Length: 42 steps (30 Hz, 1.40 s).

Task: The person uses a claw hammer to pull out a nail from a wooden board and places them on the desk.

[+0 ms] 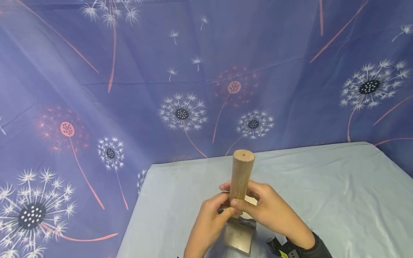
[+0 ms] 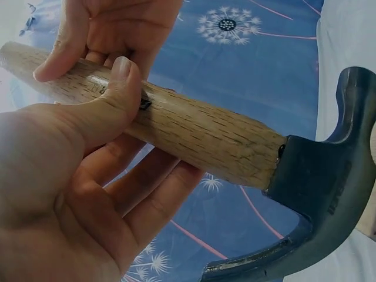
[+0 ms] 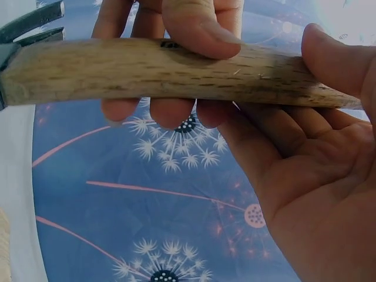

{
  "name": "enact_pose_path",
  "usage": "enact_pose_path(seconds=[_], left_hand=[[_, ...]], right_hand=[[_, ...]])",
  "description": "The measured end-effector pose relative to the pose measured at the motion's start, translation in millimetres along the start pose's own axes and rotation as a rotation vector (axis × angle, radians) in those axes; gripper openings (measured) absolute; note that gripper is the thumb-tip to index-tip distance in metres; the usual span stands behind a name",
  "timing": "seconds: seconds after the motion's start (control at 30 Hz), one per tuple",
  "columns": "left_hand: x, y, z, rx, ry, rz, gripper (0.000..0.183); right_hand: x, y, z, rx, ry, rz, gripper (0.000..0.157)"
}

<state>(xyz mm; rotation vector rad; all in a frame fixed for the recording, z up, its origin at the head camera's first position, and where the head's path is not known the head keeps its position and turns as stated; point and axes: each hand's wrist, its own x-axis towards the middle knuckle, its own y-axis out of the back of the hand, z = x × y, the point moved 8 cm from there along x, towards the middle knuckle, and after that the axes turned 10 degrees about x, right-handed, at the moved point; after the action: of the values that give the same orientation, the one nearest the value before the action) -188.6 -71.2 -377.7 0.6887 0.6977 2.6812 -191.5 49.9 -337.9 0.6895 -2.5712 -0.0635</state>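
Observation:
A claw hammer (image 1: 242, 175) stands with its wooden handle pointing up and its dark metal head low, partly hidden behind the hands in the head view. My left hand (image 1: 211, 218) grips the handle, thumb on the near side and fingers round the far side. Beside it, nearer the handle's end in the left wrist view, my right hand (image 1: 274, 211) also holds the handle between thumb and fingers. The claw and striking face of the metal head (image 2: 320, 188) show in the left wrist view. Below the hammer lies a pale wooden block (image 1: 238, 236); whether they touch I cannot tell.
A light cloth covers the table (image 1: 322, 179). Behind and to the left hangs a blue curtain (image 1: 206, 71) with dandelion prints. A black wrist device (image 1: 285, 249) sits on the right forearm. Another pale surface shows between the hands.

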Motion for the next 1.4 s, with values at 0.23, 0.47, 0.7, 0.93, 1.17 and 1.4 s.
enact_pose_path(seconds=[0.23,0.47,0.7,0.93,1.17,1.4], left_hand=[[0.2,-1.4,-1.1,0.034,0.004,0.003,0.026],[-4.2,1.9,-16.9,0.027,0.096,-0.004,0.030],[-14.3,28.3,-38.5,0.021,0.274,0.047,0.032],[-30.7,49.6,-75.4,0.029,0.460,0.082,0.039],[-43.2,72.0,-97.2,0.001,0.477,0.039,0.041],[-63.3,66.3,-120.9,0.053,0.502,-0.071,0.042]], right_hand=[[-1.0,5.2,7.1,0.006,-0.041,0.030,0.035],[-3.0,6.6,19.6,-0.039,-0.130,0.021,0.038],[-3.7,30.7,27.5,-0.138,-0.178,0.108,0.028],[-13.0,71.3,34.0,-0.323,-0.176,0.243,0.022],[-17.8,93.3,39.2,-0.427,-0.194,0.277,0.023],[-35.5,106.3,44.7,-0.638,-0.107,0.380,0.032]])
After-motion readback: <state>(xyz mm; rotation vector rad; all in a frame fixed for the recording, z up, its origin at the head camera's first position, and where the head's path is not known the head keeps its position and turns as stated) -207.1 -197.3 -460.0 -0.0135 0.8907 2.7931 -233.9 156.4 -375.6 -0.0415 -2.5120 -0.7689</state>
